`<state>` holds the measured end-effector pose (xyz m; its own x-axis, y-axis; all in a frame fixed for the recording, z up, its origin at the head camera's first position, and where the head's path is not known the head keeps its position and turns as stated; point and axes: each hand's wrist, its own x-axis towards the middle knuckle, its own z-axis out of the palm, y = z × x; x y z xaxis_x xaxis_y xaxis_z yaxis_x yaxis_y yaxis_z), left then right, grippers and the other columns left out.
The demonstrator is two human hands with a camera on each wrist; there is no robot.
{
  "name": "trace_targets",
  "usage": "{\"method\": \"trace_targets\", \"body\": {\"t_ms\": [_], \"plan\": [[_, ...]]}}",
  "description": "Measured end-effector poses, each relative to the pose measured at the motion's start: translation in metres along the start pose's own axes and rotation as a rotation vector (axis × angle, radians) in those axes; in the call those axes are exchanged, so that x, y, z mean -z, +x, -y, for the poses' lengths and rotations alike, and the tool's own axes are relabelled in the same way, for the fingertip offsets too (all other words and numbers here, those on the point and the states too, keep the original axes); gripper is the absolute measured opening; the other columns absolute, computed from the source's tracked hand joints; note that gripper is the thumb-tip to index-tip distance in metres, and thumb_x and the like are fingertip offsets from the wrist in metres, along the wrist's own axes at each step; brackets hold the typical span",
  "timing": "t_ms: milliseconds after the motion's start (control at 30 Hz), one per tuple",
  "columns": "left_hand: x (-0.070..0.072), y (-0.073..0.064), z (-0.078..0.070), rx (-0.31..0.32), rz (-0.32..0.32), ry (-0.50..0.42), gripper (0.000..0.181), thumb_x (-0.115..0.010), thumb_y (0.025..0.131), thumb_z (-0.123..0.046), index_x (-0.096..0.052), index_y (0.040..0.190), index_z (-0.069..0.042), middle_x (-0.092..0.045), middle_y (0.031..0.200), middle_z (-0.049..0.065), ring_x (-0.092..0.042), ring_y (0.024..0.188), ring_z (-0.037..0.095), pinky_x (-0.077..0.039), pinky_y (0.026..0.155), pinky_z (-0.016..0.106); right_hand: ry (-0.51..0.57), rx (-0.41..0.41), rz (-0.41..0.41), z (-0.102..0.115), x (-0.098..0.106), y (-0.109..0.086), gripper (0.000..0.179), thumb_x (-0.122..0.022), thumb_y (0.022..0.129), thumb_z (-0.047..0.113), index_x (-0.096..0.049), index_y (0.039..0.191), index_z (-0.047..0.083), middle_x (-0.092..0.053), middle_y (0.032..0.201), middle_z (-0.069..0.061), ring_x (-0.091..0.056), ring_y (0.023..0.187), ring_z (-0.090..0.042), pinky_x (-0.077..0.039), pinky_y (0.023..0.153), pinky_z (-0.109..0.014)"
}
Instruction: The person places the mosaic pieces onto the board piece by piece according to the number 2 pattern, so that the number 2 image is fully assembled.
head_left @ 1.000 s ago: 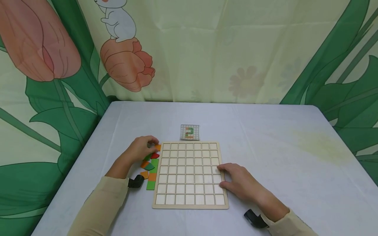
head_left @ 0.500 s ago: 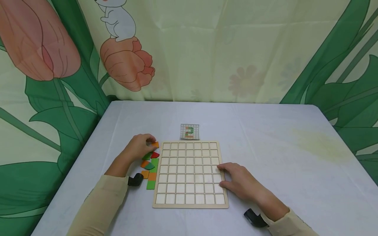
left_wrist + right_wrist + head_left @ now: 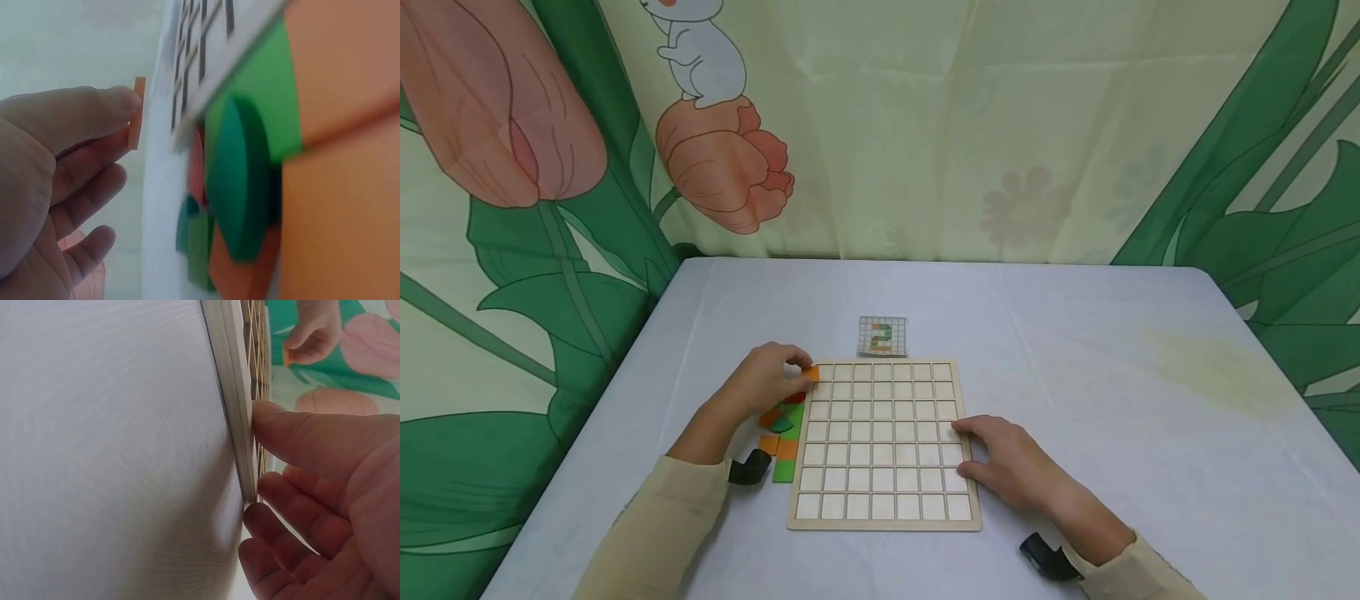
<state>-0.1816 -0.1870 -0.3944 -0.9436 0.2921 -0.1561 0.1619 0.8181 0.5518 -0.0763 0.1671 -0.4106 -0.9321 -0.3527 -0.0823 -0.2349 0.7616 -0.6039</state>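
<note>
Between thumb and fingertips my left hand (image 3: 765,375) pinches a small orange tile (image 3: 810,374), seen edge-on in the left wrist view, clear of the tabletop. The tile is at the top left corner of a wooden grid board (image 3: 883,526), whose cells hold no pieces. Beside the board's left edge lie loose tiles: a green tile (image 3: 783,472), orange tiles (image 3: 787,450), a dark green curved piece (image 3: 782,425) and a red piece (image 3: 794,398), partly hidden by the left hand. My right hand (image 3: 1011,462) rests its thumb and fingertips on the board's right edge, fingers relaxed.
Behind the board lies a small card (image 3: 882,336) with a grid and a green and orange figure. A white cloth (image 3: 1112,375) covers the table. A patterned curtain (image 3: 925,133) hangs along the back.
My left hand, pinching the orange tile, first shifts slightly back and left, then moves right to the board's top left corner. The right hand stays in place on the board.
</note>
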Motion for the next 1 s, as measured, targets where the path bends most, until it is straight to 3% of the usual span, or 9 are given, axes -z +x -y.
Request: {"method": "trace_targets", "body": {"t_ms": [267,600,1000], "plan": [[-0.011,-0.002,-0.014,-0.094,0.034,0.012,0.024,-0.075,0.091,-0.021,-0.071,0.112,-0.009,-0.066,0.114,0.005,-0.056,0.113,0.028,-0.048,0.095,0.046,-0.011,-0.019,0.002,0.002,0.002,0.000,0.048,-0.077,0.087,0.012,-0.061,0.131,0.003,-0.060,0.132,-0.011,-0.052,0.128,-0.033,-0.040,0.105,-0.051],[-0.026,0.000,-0.029,-0.168,-0.009,0.098,0.018,-0.077,0.090,-0.019,-0.073,0.106,-0.010,-0.068,0.105,0.003,-0.059,0.104,0.024,-0.051,0.087,0.040,-0.019,-0.005,-0.006,0.002,0.001,-0.001,0.048,-0.077,0.086,0.012,-0.062,0.130,0.002,-0.061,0.132,-0.011,-0.053,0.127,-0.034,-0.041,0.105,-0.051],[-0.041,0.004,-0.038,-0.159,-0.046,0.168,0.018,-0.077,0.089,-0.021,-0.074,0.105,-0.012,-0.068,0.100,0.000,-0.058,0.094,0.019,-0.051,0.080,0.035,-0.018,0.003,-0.013,0.002,0.000,0.000,0.047,-0.078,0.086,0.012,-0.062,0.129,0.002,-0.062,0.130,-0.011,-0.054,0.125,-0.034,-0.042,0.104,-0.051]]}}
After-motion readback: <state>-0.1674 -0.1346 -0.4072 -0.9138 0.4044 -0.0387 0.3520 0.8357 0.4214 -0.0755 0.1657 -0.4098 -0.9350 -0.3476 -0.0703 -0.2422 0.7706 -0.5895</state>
